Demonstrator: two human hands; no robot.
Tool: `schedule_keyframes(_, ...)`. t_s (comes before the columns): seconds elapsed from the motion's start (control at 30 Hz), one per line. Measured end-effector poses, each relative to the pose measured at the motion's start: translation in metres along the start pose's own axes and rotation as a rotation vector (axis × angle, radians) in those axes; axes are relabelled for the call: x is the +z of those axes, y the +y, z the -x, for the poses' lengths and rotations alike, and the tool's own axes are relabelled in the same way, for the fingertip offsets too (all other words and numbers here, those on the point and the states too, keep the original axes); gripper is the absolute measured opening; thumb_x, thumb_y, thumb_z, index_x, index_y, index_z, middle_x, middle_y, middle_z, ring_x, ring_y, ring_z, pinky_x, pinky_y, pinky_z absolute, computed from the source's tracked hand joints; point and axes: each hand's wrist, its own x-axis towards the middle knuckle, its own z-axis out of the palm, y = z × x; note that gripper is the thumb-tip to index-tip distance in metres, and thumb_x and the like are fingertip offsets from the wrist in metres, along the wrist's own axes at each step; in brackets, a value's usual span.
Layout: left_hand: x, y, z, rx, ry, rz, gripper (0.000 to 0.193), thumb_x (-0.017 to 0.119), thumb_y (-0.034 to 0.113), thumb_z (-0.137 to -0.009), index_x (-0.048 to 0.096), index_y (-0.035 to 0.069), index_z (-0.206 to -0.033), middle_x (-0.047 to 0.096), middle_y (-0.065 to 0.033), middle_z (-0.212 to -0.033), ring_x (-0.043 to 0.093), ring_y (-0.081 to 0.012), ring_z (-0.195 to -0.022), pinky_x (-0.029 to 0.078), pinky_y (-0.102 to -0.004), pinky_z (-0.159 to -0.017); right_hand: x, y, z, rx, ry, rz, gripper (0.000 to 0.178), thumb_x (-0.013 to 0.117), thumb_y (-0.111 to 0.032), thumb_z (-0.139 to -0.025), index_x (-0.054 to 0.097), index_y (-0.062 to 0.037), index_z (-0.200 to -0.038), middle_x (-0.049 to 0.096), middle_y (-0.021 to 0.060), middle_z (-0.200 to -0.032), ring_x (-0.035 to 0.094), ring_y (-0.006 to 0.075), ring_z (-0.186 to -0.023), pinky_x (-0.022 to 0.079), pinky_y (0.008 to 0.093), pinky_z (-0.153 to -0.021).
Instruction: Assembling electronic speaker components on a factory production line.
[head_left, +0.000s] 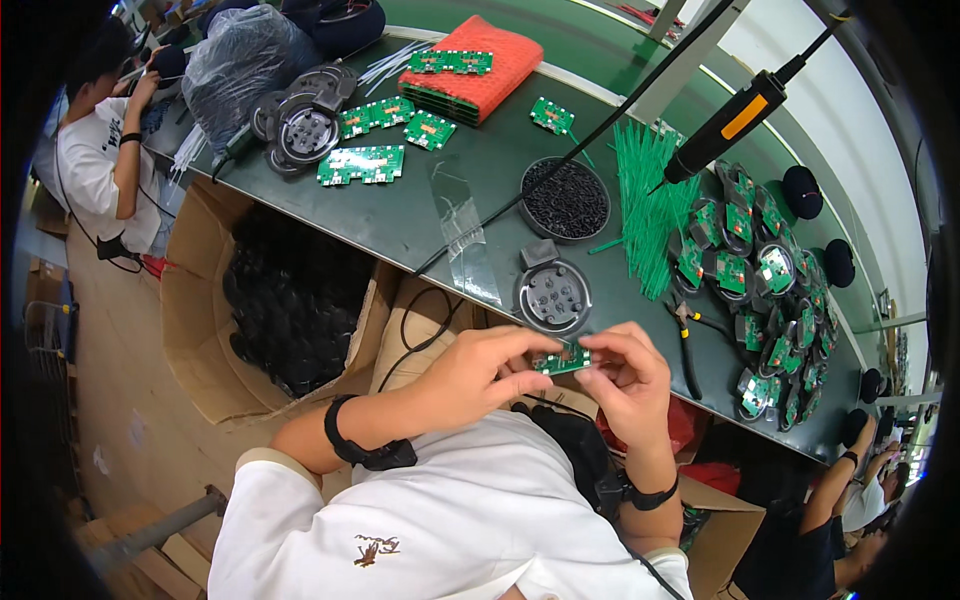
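Observation:
Between my two hands, just off the table's front edge, is a small green circuit board [563,360]. My left hand [493,367] pinches its left end with thumb and forefinger. The fingers of my right hand [627,378] close on its right end. Right beyond the board lies a round dark plastic housing [553,296] with a square tab at its top. Behind that stands a round bowl [565,200] full of small black parts. Pliers [687,347] with dark handles lie to the right of my right hand.
Green strips [645,200] lie right of the bowl, under a hanging electric screwdriver [722,130]. Housings with boards [775,290] pile up at the right. Loose circuit boards [360,164] and a red bubble-wrap bag [480,65] lie at the back left. A cardboard box [200,330] stands below. People work both sides.

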Motion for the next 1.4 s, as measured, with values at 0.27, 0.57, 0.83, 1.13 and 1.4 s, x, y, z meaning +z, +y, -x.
schedule_keyframes(0.27, -0.015, -0.017, -0.038, 0.330, 0.339, -0.458, 0.031, 0.073, 0.007, -0.087, 0.068, 0.004, -0.117, 0.066, -0.0130, -0.096, 0.066, -0.0287, -0.085, 0.053, -0.0367, -0.074, 0.005, 0.005, -0.009, 0.348, 0.207, -0.326, 0.018, 0.063, -0.004, -0.098, 0.058, 0.0029, -0.114, 0.069, 0.0099, -0.098, 0.067, 0.0131, -0.080, 0.057, 0.0253, -0.067)
schedule_keyframes(0.57, -0.003, -0.019, -0.046, 0.259, 0.367, -0.638, 0.034, 0.079, 0.010, -0.079, 0.069, 0.005, -0.110, 0.059, -0.0111, -0.089, 0.060, -0.0308, -0.087, 0.049, -0.0420, -0.076, -0.002, 0.020, -0.030, 0.309, 0.354, -0.226, 0.025, 0.063, -0.006, -0.099, 0.059, 0.0054, -0.121, 0.069, 0.0108, -0.097, 0.067, 0.0112, -0.076, 0.055, 0.0231, -0.063)
schedule_keyframes(0.83, -0.006, -0.024, -0.055, 0.406, 0.371, -0.604, 0.051, 0.087, 0.013, -0.066, 0.063, 0.005, -0.110, 0.062, -0.0123, -0.108, 0.060, -0.0341, -0.102, 0.048, -0.0434, -0.086, -0.003, 0.021, -0.059, 0.153, 0.395, 0.260, 0.019, 0.070, -0.005, -0.093, 0.073, 0.0016, -0.110, 0.066, 0.0079, -0.087, 0.064, 0.0116, -0.067, 0.052, 0.0236, -0.056)
schedule_keyframes(1.13, 0.002, -0.019, -0.040, 0.343, 0.327, -0.617, 0.058, 0.088, 0.014, -0.065, 0.066, 0.006, -0.118, 0.059, -0.0120, -0.101, 0.059, -0.0336, -0.096, 0.048, -0.0427, -0.083, 0.005, 0.014, -0.063, 0.003, 0.287, 0.376, 0.012, 0.074, -0.004, -0.086, 0.074, -0.0014, -0.098, 0.068, 0.0104, -0.089, 0.065, 0.0171, -0.065, 0.051, 0.0286, -0.058)
schedule_keyframes(1.4, 0.001, -0.032, -0.052, 0.519, 0.333, -0.594, 0.052, 0.086, 0.011, -0.064, 0.072, 0.009, -0.113, 0.065, -0.0113, -0.116, 0.061, -0.0330, -0.103, 0.052, -0.0421, -0.087, 0.004, 0.018, -0.059, 0.011, 0.276, 0.491, 0.015, 0.076, -0.007, -0.084, 0.072, -0.0027, -0.098, 0.069, 0.0097, -0.093, 0.067, 0.0238, -0.077, 0.053, 0.0342, -0.066)
